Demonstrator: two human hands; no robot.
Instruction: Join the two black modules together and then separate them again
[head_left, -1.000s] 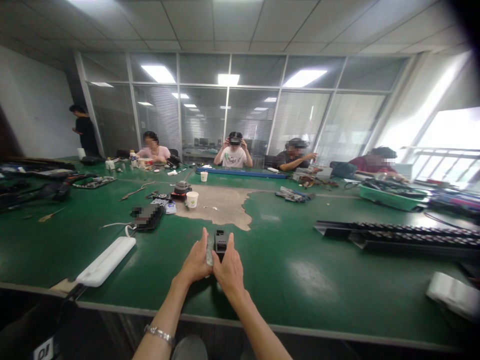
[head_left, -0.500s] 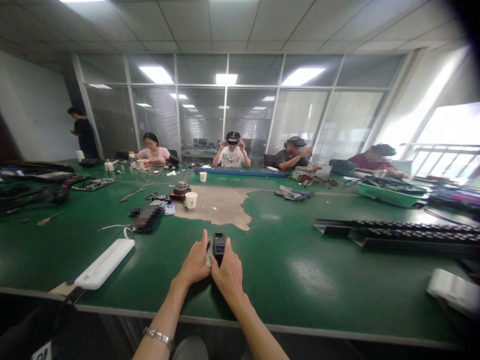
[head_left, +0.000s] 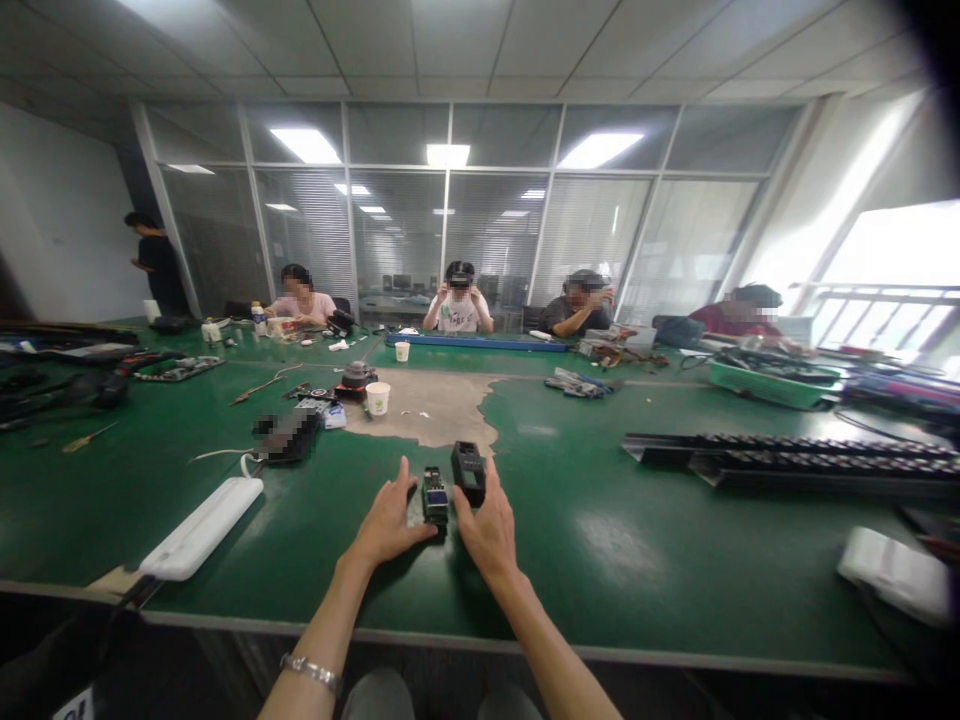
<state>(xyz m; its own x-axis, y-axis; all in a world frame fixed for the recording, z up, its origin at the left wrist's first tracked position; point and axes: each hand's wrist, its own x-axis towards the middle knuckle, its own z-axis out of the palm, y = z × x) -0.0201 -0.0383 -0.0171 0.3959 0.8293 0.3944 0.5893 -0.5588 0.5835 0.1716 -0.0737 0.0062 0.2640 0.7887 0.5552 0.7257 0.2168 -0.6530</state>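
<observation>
A small green circuit board module point(head_left: 435, 497) with a little dark screen stands between my two hands on the table. My left hand point(head_left: 388, 522) is at its left side, fingers apart and curved, with the thumb tip at the module's lower end; a gap shows between the fingertips and the board. To the right, my right hand point(head_left: 486, 525) grips a black plastic case point(head_left: 469, 472) with cut-outs, thumb on its left side and fingers on its right. The case is tilted and apart from the module. The fingers' undersides are hidden.
On the green table point(head_left: 570, 600), a white power strip point(head_left: 202, 530) lies to the left. Paper cups point(head_left: 377, 399) stand ahead, beyond them a long blue bar point(head_left: 480, 343). Black metal rails point(head_left: 795, 458) and a white block point(head_left: 892, 575) are to the right. Several people sit opposite.
My hands have moved apart. The black case has shifted right and tilted with my right hand, and the green circuit board module now shows separately beside my left hand.
</observation>
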